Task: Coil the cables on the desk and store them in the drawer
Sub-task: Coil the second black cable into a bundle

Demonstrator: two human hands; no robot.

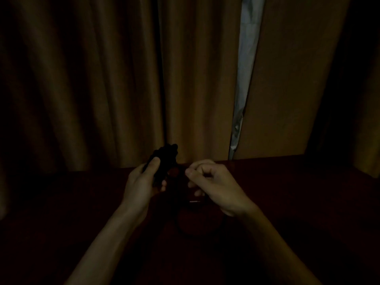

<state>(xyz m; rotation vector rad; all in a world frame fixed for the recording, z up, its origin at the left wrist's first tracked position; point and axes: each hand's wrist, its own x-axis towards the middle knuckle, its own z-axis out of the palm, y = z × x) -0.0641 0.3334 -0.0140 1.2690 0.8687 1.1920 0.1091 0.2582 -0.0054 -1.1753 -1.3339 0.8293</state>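
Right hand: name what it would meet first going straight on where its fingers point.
Probably the black cable bundle gripped by the left hand; the right hand points leftward at it, though darkness hides depth.

Just seeing bare forearms (107, 239) in the lower half of the frame, left hand (141, 182) and right hand (216, 186) bare too, all dimly lit.

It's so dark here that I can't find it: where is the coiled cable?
Head view, just left of centre: the coiled cable is gripped in the left hand, held up above the desk, with the right hand close beside it.
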